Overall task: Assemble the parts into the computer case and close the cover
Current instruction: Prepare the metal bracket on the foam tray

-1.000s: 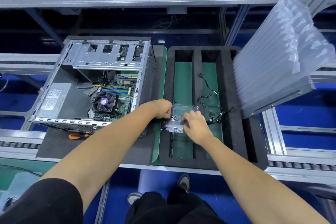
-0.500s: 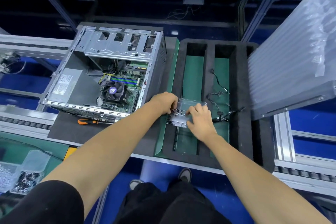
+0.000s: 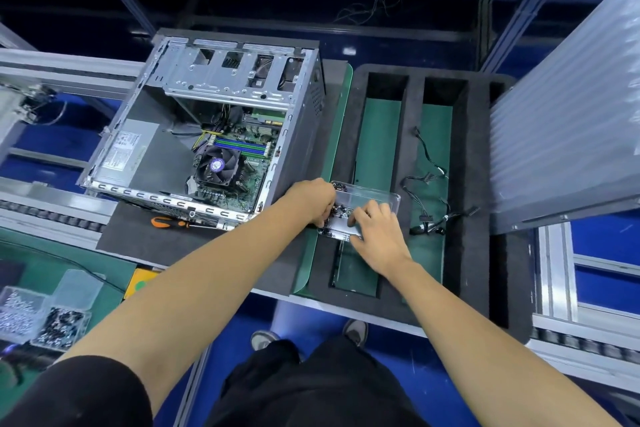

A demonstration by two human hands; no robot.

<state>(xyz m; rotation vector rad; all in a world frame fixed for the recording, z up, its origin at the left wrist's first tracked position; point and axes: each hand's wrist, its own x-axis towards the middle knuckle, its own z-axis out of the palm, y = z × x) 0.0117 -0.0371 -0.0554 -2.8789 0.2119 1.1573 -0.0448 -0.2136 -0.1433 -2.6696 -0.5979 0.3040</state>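
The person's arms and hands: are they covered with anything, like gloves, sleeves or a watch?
No gloves: the left hand and the right hand are bare, with no ring, watch or band visible on fingers or wrists. Both forearms are uncovered. The left arm has a short black sleeve ending above the elbow. The right arm's upper part is out of frame, so its sleeve cannot be seen.

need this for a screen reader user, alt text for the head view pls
Both hands, left hand and right hand, reach into a clear plastic screw box on a black foam tray, beside an open computer case with an orange-handled screwdriver in front.
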